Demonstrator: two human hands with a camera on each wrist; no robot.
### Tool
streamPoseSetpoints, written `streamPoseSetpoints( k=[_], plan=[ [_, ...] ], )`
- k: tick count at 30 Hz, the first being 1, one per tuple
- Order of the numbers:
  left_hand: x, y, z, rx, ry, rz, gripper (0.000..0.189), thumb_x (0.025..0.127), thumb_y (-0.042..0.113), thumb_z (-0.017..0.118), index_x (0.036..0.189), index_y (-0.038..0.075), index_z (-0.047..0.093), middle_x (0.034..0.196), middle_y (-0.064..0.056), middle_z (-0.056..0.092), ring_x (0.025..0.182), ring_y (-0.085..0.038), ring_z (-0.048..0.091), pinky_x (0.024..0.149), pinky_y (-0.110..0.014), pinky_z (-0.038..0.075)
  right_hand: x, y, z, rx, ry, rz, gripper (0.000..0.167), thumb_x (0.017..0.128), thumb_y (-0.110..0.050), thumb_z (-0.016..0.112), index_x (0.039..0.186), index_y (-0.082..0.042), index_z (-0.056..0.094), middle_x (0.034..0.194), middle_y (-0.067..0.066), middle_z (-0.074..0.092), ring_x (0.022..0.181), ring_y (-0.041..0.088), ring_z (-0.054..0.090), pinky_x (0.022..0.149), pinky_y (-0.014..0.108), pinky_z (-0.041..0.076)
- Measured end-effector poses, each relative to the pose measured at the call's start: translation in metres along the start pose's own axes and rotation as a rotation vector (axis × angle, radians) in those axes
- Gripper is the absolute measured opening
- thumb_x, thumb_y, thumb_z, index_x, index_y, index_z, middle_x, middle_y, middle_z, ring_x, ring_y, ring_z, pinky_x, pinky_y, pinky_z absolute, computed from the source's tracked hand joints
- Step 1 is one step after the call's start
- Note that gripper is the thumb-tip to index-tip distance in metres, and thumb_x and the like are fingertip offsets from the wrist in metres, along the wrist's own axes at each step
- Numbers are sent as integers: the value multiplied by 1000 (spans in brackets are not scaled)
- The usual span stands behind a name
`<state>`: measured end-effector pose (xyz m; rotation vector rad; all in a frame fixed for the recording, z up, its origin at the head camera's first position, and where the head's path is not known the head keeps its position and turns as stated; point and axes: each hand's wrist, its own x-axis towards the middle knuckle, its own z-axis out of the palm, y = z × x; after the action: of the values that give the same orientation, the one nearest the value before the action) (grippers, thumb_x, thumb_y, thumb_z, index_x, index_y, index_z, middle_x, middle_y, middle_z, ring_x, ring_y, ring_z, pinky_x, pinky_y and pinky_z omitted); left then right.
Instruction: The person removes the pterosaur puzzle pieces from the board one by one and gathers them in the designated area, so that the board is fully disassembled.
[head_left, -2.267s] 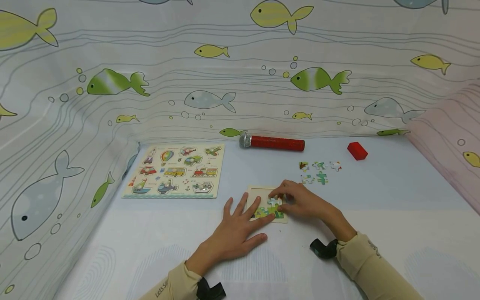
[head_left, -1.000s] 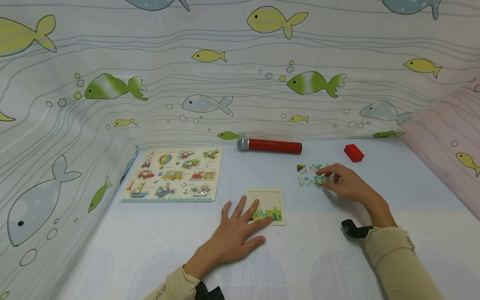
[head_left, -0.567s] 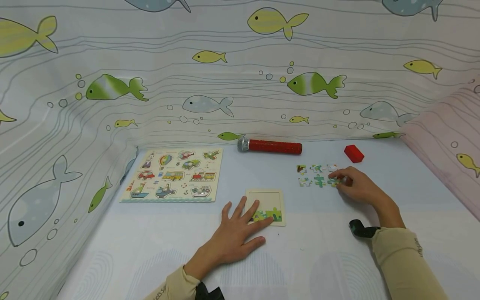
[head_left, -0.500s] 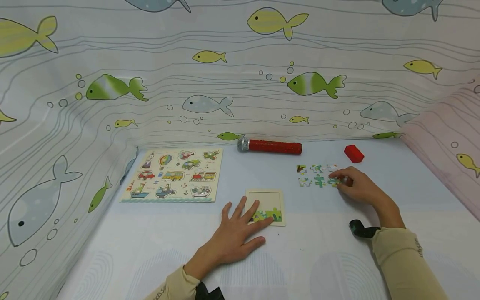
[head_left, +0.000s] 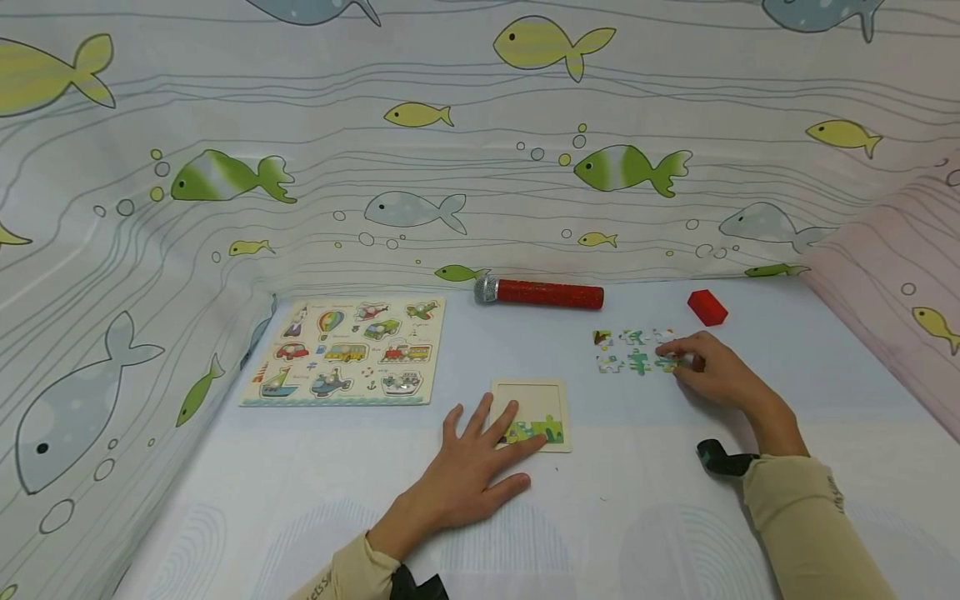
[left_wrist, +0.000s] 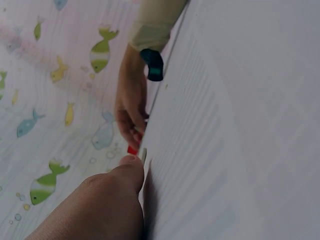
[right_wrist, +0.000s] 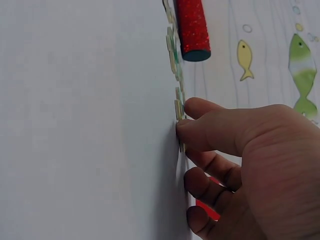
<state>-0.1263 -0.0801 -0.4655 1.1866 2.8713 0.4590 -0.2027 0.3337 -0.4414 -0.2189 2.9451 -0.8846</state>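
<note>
My left hand [head_left: 468, 475] lies with spread fingers, its fingertips resting on the lower left of a small square puzzle tray [head_left: 528, 388]. A strip of green jigsaw pieces [head_left: 553, 428] fills the bottom of that tray; its upper part shows bare board. My right hand [head_left: 720, 371] is over to the right, thumb and fingers pinching a jigsaw piece [head_left: 665, 364] at the right end of the lower row of loose pieces. In the right wrist view the thumb [right_wrist: 192, 134] presses on the edge of this flat piece, close to the tabletop. Other loose jigsaw pieces [head_left: 638, 362] lie to its left.
A larger picture board of vehicles [head_left: 363, 367] lies at the left. Along the back is a red microphone [head_left: 551, 293] with a silver head. A red block [head_left: 707, 307] sits behind my right hand. Fish-printed cloth [head_left: 450, 167] rises behind and beside the table.
My right hand has moved right from the puzzle tray to the loose pieces; the piece it held there now lies in their lower row. My left hand stays put. The last half second is nearly still.
</note>
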Motion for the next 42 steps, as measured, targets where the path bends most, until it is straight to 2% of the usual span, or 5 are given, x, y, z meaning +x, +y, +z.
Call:
streamPoseSetpoints(
  k=[23,28,35,39,42],
  plan=[
    [-3,0,2,-1,-6,-4,52,104,58,42,155,48,36,170,-5,24,159,-41,9,116,-73,10,1,-1,4,-1,36,-37,34,94,-5,61,128,-7,70,115,19,59,87,24,46,70,30,42],
    [-2,-1,2,-3,-14,-8,53,104,58,42,155,49,35,171,-5,23,159,-40,7,117,-72,9,2,-4,3,16,75,-28,35,96,-6,60,130,-7,68,111,16,56,84,24,45,67,29,40],
    [-1,-1,1,-3,-13,-8,53,104,57,42,155,48,36,171,-5,23,159,-40,8,117,-72,9,7,-28,8,47,146,-92,29,97,-5,60,122,-8,72,106,14,57,84,24,44,67,29,40],
    [0,-1,1,-1,-16,-7,53,104,57,42,155,48,36,171,-6,22,159,-41,8,117,-72,9,12,-50,20,69,121,-155,25,96,-6,61,118,-11,74,106,11,61,84,23,46,67,29,41],
    [0,-1,0,3,-23,-7,53,104,58,40,155,48,35,171,-6,22,159,-40,7,117,-72,9,15,-68,34,92,87,-239,23,95,-6,65,115,-12,75,102,7,64,82,20,48,67,28,42]
  ],
)
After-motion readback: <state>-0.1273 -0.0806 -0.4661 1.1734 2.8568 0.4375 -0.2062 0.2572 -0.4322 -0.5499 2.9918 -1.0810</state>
